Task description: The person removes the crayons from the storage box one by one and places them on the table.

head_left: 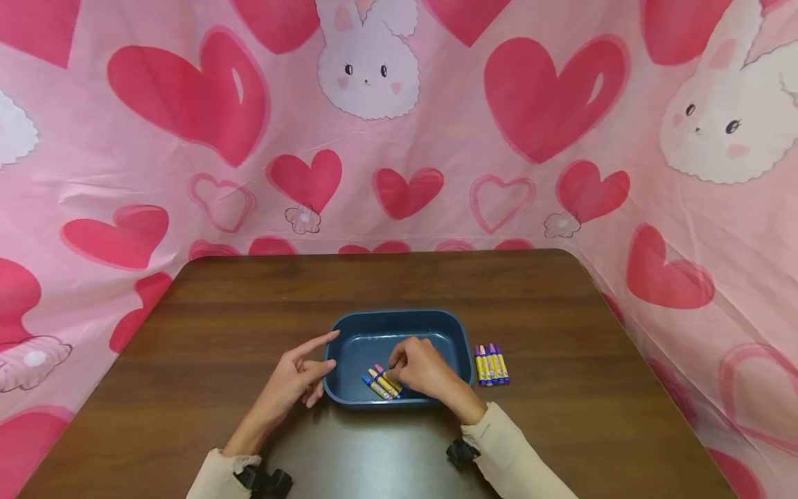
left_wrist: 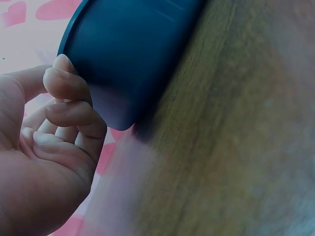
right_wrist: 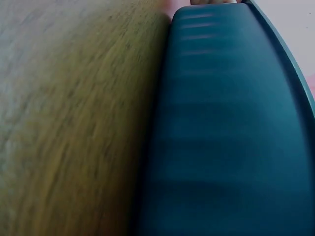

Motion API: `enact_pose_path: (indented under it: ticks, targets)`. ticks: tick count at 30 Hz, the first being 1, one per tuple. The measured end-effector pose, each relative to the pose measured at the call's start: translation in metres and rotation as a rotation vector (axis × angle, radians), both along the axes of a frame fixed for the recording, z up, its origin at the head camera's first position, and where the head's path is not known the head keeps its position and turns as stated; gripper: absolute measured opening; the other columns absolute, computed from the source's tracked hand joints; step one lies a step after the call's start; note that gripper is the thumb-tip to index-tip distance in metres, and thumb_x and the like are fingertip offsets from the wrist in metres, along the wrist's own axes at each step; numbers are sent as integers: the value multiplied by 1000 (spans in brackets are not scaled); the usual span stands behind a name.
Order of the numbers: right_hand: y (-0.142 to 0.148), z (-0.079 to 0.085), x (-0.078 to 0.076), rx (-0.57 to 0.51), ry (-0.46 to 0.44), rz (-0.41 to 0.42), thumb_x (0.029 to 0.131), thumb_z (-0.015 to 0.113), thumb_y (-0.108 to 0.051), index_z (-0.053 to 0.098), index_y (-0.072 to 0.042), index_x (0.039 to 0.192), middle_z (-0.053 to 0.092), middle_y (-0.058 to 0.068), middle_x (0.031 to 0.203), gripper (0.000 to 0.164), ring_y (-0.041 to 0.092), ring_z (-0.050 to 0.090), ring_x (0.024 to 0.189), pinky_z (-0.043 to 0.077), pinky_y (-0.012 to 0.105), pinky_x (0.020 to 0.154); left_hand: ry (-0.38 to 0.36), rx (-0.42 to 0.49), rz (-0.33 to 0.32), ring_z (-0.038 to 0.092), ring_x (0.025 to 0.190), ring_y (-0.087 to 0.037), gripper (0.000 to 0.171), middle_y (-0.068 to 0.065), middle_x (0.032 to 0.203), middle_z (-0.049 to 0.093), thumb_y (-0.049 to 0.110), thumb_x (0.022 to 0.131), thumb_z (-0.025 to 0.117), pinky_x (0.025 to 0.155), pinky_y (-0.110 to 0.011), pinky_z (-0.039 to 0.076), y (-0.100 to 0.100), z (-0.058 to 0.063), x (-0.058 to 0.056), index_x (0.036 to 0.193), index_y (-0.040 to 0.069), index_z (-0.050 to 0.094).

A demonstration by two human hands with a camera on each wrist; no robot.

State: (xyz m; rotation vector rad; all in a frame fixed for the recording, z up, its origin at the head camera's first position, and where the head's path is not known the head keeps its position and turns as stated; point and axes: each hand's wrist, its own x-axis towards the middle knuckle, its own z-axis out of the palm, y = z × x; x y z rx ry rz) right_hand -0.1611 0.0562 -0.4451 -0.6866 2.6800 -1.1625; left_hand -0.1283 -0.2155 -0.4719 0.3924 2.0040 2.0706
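Note:
A dark blue rectangular tray (head_left: 399, 402) stands on the table. My left hand (head_left: 296, 371) is at its left end, index finger extended and thumb apart, their tips on the rim. In the left wrist view, the left hand (left_wrist: 59, 142) has its fingertips at the tray's edge (left_wrist: 74, 24). My right hand (head_left: 424, 367) reaches over the front rim into the tray, thumb and fingers pinching a crayon mostly hidden beneath them. Beside these fingertips, several paper-wrapped crayons (head_left: 382, 385) lie in a slanted row on the tray floor, with blue, yellowish and pink tips.
Right of the tray, several more crayons (head_left: 491, 364) lie side by side on the brown wooden table (head_left: 561, 430), with purple and pale tips. A pink heart-and-rabbit cloth (head_left: 405, 138) hangs behind and beside the table. The right wrist view shows the tray's outer wall (right_wrist: 221, 123).

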Motion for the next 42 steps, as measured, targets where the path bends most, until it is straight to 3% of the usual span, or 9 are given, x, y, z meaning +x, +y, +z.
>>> enact_pose_path:
  ticks: [11, 30, 36, 42]
  targets:
    - [-3, -4, 2, 92, -81, 40, 76, 87, -18, 74, -11, 82, 61, -10, 66, 16, 4, 55, 63, 47, 24, 59, 7, -8, -13, 47, 41, -16, 54, -13, 57, 55, 9, 101, 58, 42, -23, 43, -2, 0, -1, 151, 5, 39]
    - [-2, -1, 0, 10, -84, 104, 79, 81, -4, 73, -7, 78, 66, -6, 65, 8, 4, 58, 64, 50, 26, 65, 44, 0, -21, 45, 40, -18, 55, -12, 57, 55, 6, 101, 57, 41, -26, 44, -2, 0, -2, 151, -1, 36]
    - [-1, -2, -2, -20, -33, 70, 80, 75, 1, 76, -7, 79, 68, -5, 71, 7, 6, 58, 67, 50, 26, 63, 27, -12, -13, 46, 41, -18, 55, -12, 57, 54, 8, 101, 57, 42, -25, 44, -2, 0, -2, 151, 1, 37]
    - [-1, -2, -3, -60, -50, 38, 83, 73, -2, 76, -5, 85, 68, -4, 73, 5, 5, 59, 67, 51, 24, 63, 28, -12, -14, 47, 41, -18, 54, -10, 57, 55, 8, 101, 57, 42, -25, 44, -3, -1, -2, 151, 2, 38]
